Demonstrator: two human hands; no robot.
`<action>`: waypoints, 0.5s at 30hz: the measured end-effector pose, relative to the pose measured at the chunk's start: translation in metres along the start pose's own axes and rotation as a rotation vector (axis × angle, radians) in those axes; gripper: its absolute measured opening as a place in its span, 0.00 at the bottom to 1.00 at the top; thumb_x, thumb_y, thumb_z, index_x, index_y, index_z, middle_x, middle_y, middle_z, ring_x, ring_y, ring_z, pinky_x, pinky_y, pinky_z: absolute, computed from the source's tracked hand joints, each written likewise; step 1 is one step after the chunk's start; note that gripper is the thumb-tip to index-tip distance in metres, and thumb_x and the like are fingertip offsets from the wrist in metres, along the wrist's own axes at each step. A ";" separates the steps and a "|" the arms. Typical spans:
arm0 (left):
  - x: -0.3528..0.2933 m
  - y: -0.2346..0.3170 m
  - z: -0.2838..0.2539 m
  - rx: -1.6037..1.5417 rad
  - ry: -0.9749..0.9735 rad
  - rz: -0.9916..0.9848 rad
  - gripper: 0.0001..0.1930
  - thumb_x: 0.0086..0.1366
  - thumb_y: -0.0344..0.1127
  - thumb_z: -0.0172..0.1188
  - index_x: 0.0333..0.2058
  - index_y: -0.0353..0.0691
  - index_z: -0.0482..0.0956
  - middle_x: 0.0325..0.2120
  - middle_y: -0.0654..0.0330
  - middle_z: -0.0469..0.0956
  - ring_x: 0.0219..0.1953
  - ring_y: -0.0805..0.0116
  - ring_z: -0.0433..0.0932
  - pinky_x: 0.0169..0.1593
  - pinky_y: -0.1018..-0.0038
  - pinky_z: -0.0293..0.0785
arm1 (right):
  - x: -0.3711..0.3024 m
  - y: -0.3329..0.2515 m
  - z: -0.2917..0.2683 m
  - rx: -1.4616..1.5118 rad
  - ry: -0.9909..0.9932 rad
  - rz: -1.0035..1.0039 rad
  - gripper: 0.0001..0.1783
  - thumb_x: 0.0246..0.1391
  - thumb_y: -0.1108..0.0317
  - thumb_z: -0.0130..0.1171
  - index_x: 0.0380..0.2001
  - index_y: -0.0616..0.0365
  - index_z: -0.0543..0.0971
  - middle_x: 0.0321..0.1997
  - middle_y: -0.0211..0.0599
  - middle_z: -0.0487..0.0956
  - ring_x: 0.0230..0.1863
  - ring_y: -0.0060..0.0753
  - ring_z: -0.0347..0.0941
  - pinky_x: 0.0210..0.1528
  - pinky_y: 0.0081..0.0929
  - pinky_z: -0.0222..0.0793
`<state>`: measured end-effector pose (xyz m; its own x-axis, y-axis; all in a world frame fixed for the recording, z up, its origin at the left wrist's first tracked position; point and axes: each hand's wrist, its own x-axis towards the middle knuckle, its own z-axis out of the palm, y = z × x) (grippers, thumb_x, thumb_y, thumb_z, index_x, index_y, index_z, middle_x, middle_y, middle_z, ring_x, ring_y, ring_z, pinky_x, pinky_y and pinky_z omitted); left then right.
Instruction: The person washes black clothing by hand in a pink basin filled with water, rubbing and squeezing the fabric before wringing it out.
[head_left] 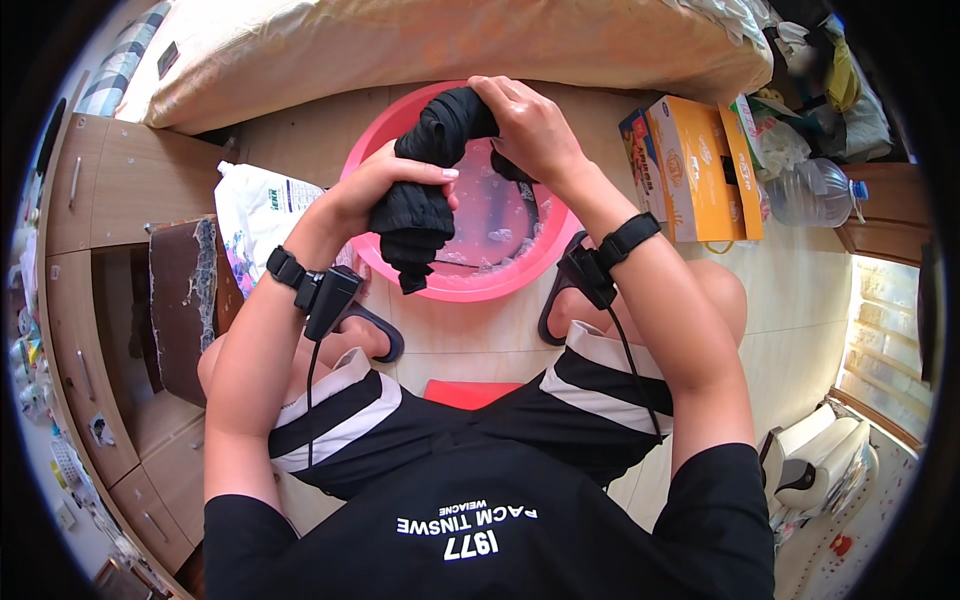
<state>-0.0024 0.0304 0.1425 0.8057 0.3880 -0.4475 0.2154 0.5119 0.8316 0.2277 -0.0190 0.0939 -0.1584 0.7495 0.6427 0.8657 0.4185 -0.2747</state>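
Note:
A twisted, wet-looking black garment (440, 130) is stretched between my two hands above a pink basin (475, 287). My left hand (385, 180) grips it around the middle, and a bunched end hangs below over the basin's near left side. At the upper end, my right hand (525, 120) is closed around the cloth. Its fingertips are partly hidden behind the fabric. Soapy water (490, 215) with white suds lies in the basin, and more dark cloth shows in it. Which kind of garment this is cannot be made out.
Behind the basin stands a bed with a pale cover (420, 55). An orange carton (690, 165) and a large clear bottle (815, 193) are on the right. To the left are a white printed bag (265, 205), a worn brown board (182, 310) and wooden drawers (85, 185).

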 end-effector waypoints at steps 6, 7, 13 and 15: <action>0.004 0.003 -0.017 0.413 0.075 0.185 0.26 0.57 0.27 0.68 0.54 0.39 0.71 0.38 0.59 0.78 0.36 0.68 0.82 0.42 0.71 0.80 | 0.003 -0.002 -0.007 -0.191 -0.030 -0.084 0.23 0.49 0.76 0.60 0.51 0.51 0.76 0.34 0.37 0.81 0.36 0.42 0.81 0.38 0.36 0.78; 0.006 0.001 -0.019 0.442 0.099 0.239 0.30 0.56 0.27 0.68 0.58 0.40 0.69 0.42 0.59 0.77 0.40 0.68 0.80 0.47 0.72 0.78 | 0.001 -0.004 -0.008 -0.211 -0.053 -0.071 0.24 0.49 0.76 0.60 0.52 0.51 0.75 0.33 0.37 0.81 0.36 0.42 0.81 0.38 0.37 0.78; 0.018 -0.008 -0.033 0.880 0.297 0.528 0.39 0.54 0.28 0.67 0.66 0.51 0.66 0.50 0.55 0.80 0.50 0.58 0.81 0.56 0.66 0.75 | 0.005 -0.021 -0.010 -0.195 -0.211 0.110 0.17 0.45 0.72 0.62 0.42 0.52 0.75 0.25 0.41 0.81 0.30 0.48 0.81 0.31 0.41 0.76; 0.016 -0.006 -0.028 1.043 0.316 0.439 0.37 0.54 0.32 0.67 0.64 0.58 0.68 0.48 0.53 0.82 0.48 0.50 0.82 0.51 0.60 0.78 | 0.005 -0.028 -0.009 -0.153 -0.296 0.212 0.14 0.43 0.71 0.62 0.37 0.54 0.75 0.23 0.44 0.81 0.29 0.51 0.81 0.29 0.44 0.75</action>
<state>-0.0059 0.0551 0.1213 0.7821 0.6231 0.0051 0.4189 -0.5318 0.7360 0.2072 -0.0314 0.1108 -0.0791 0.9360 0.3431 0.9512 0.1739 -0.2551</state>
